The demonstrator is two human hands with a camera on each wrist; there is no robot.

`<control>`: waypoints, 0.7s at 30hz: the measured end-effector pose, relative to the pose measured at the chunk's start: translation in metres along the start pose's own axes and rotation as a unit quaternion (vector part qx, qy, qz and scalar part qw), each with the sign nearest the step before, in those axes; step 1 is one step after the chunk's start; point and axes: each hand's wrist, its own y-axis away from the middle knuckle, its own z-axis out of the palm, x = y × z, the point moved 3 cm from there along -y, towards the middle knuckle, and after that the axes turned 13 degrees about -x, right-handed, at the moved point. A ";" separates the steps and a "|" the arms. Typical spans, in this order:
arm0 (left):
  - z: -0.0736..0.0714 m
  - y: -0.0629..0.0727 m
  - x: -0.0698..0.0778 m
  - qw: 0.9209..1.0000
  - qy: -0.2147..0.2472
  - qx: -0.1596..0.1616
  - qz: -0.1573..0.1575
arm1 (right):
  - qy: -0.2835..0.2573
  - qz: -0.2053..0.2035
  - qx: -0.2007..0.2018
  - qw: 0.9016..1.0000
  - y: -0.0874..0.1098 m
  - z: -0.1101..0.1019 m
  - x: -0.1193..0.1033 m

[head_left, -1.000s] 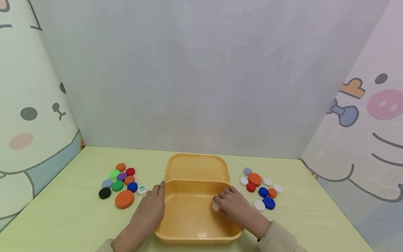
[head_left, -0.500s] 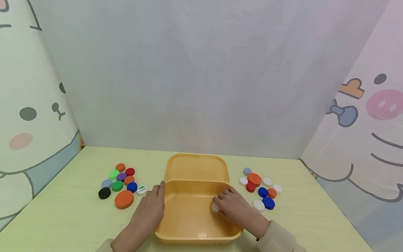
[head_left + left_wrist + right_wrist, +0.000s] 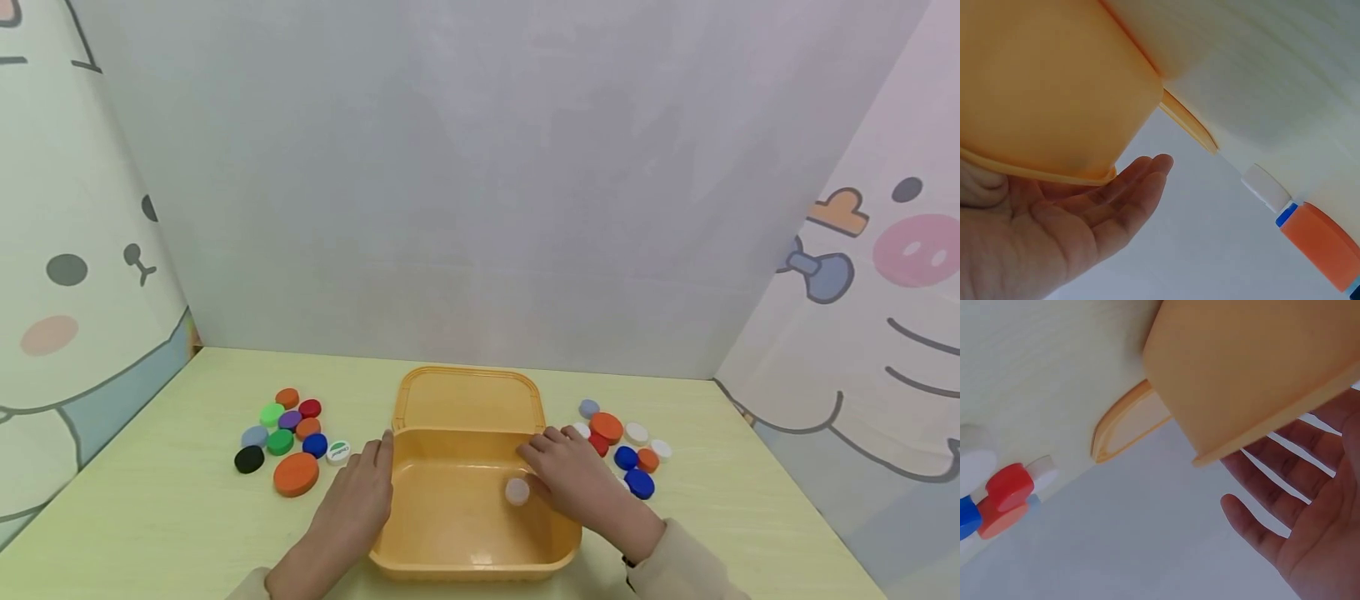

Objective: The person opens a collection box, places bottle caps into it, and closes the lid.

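Note:
An orange-yellow plastic box (image 3: pixel 457 533) stands uncovered at the near middle of the table. One whitish bottle cap (image 3: pixel 517 492) lies inside it, toward the right. My left hand (image 3: pixel 356 492) rests along the left rim, its fingers fairly straight and pointing forward; in the left wrist view the hand (image 3: pixel 1085 222) lies against that rim with relaxed fingers. Across the right rim is my right hand (image 3: pixel 573 475), empty, its fingers reaching over the edge. The right wrist view shows this hand (image 3: pixel 1310 494) with fingers spread, beside the outer wall (image 3: pixel 1247 369).
The matching lid (image 3: pixel 468 396) lies flat behind the box. Several coloured caps, including a large orange cap (image 3: pixel 296 475), are grouped on the left. Another group with an orange cap (image 3: pixel 606 427) and a blue cap (image 3: pixel 640 483) lies on the right. A grey backdrop (image 3: pixel 450 208) rises behind the table.
My right hand has let go of the whitish cap, which stays in the box, and has moved back to the right over the rim. The left hand has stayed in place.

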 end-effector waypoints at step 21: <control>0.000 0.002 0.000 1.000 -0.007 0.022 0.014 | -0.006 0.089 0.070 0.993 0.040 0.011 0.056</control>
